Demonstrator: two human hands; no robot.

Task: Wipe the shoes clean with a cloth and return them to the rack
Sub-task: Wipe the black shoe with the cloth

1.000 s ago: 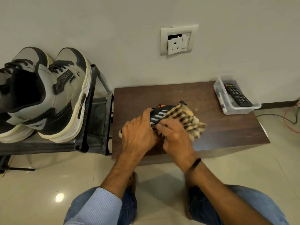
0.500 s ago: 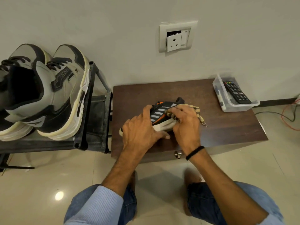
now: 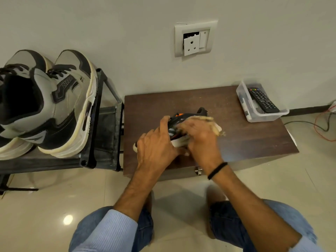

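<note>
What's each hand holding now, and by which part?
Left hand grips the small black shoe over its toe end; right hand holds the tan cloth bunched against the shoe's side.

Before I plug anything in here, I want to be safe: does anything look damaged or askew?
Yes. The wall socket above the brown table looks damaged: its white three-pin insert sits tilted in the frame, with a dark gap open above it. The switch beside it sits straight.

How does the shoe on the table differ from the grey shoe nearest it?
The table shoe is black with orange; the grey shoe looks far larger. The left hand holds the table shoe, the right hand wipes it with the cloth; the grey shoe stands untouched on the rack. Both have pale soles.
</note>
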